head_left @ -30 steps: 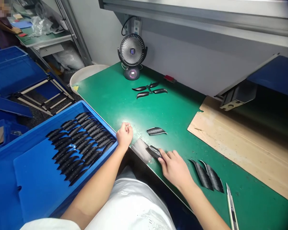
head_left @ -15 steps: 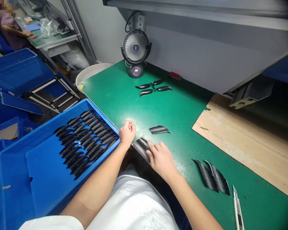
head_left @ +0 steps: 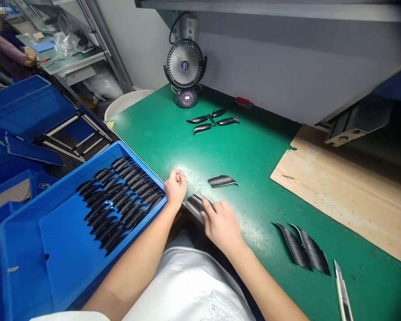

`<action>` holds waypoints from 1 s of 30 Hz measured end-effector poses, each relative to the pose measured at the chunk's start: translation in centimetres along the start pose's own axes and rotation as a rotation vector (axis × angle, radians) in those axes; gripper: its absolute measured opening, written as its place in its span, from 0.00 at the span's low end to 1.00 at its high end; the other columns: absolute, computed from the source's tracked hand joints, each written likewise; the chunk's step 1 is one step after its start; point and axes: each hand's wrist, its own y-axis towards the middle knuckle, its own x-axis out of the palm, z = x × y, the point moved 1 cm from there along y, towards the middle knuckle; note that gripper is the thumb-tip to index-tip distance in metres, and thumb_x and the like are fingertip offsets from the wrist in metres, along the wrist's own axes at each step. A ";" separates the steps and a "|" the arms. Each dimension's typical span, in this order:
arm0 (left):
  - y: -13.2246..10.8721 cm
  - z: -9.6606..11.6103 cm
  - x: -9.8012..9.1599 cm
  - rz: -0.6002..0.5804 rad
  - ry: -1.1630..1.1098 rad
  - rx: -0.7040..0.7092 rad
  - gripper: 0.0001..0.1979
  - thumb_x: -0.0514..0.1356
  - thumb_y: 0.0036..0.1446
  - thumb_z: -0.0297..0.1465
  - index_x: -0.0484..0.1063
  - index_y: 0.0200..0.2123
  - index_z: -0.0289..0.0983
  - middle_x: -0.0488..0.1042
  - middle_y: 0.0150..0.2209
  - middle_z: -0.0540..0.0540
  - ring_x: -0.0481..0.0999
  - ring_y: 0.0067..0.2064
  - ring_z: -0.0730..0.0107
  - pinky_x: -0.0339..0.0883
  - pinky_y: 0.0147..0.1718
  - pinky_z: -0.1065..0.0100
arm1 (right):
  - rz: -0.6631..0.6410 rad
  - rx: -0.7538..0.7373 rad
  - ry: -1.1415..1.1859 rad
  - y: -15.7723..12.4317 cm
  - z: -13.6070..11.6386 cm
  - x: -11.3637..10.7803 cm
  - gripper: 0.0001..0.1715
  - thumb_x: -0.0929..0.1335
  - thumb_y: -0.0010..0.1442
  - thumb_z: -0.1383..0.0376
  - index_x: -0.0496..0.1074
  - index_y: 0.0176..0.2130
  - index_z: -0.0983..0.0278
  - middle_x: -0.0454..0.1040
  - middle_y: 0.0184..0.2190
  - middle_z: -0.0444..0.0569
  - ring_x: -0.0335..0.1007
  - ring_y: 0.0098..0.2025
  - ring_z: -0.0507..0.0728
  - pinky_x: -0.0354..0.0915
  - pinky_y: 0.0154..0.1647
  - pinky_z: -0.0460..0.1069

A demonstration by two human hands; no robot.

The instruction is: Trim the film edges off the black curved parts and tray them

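My left hand (head_left: 176, 185) is closed in a loose fist at the table's near edge, beside the blue tray's corner; what its fingers hold, if anything, is hidden. A black curved blade-shaped piece (head_left: 196, 199) lies at the table edge over a grey metal strip. My right hand (head_left: 221, 223) has its fingers closed over the right end of this piece, pressing on it. Just beyond the hands rests a loose black blade piece (head_left: 223, 181) with a pale edge. Two more blade pieces (head_left: 296, 249) lie side by side to the right, near a utility knife (head_left: 342, 290).
The blue tray (head_left: 67, 285) at left holds rows of black blade pieces. On the green table (head_left: 153, 133) stand a small fan (head_left: 185, 67) and a black four-bladed assembly (head_left: 214, 120). Cardboard (head_left: 347, 187) covers the right side. A shelf hangs overhead; a person works far left.
The view has shifted slightly. My right hand has moved a little left along the piece at the table edge. My left hand stays closed in nearly the same place.
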 end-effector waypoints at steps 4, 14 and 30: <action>0.0 -0.1 0.0 0.008 -0.019 0.007 0.05 0.53 0.60 0.32 0.68 0.33 0.41 0.57 0.19 0.56 0.63 0.22 0.71 0.57 0.27 0.71 | 0.050 -0.025 -0.033 0.0 -0.5 0.1 0.25 0.62 0.66 0.68 0.63 0.61 0.69 0.64 0.30 0.51 0.56 0.36 0.62 0.55 0.35 0.54; -0.2 -0.2 0.1 0.020 -0.049 0.013 0.05 0.53 0.60 0.32 0.68 0.34 0.40 0.57 0.19 0.56 0.63 0.23 0.71 0.58 0.28 0.72 | 0.109 0.044 -0.092 -0.4 -1.5 0.9 0.26 0.63 0.61 0.72 0.65 0.59 0.69 0.63 0.29 0.51 0.55 0.34 0.62 0.53 0.34 0.54; 0.0 0.1 -0.4 -0.077 0.023 0.048 0.07 0.52 0.61 0.33 0.69 0.36 0.39 0.60 0.19 0.55 0.65 0.23 0.70 0.59 0.27 0.71 | 0.070 0.140 -0.030 -4.4 -0.9 -1.6 0.26 0.63 0.66 0.66 0.62 0.62 0.66 0.65 0.29 0.50 0.58 0.34 0.61 0.55 0.33 0.54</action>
